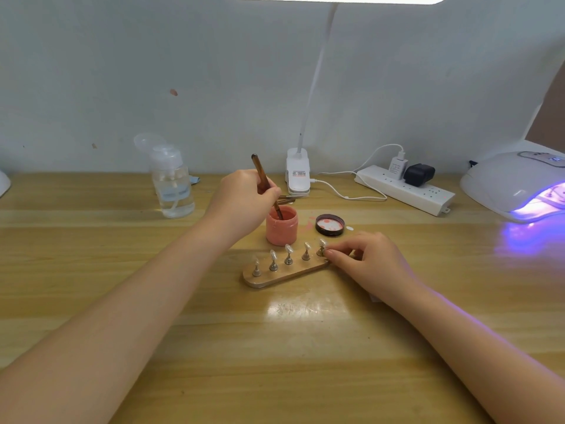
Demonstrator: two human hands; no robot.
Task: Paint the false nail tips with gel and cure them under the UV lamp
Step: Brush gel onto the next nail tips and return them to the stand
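A lit UV lamp (516, 186) is seen on the counter (153, 286), well to the right of the right hand (363, 258). The wooden nail-tip stand (284, 275) is pinched at its right end by that hand. A brush (264, 182) is gripped by the left hand (244, 200), its tip dipped in the pink gel jar (281, 226) just below.

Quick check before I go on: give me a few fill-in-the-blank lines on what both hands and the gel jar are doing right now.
1. The left hand holds a brush whose tip is dipped in the pink ____.
2. The right hand pinches the stand at the ____ end of the wooden holder.
3. The holder carries ____ nail tips on stands.
4. The jar's lid lies on the table, so the jar is ____.

Missing words: jar; right; five; open
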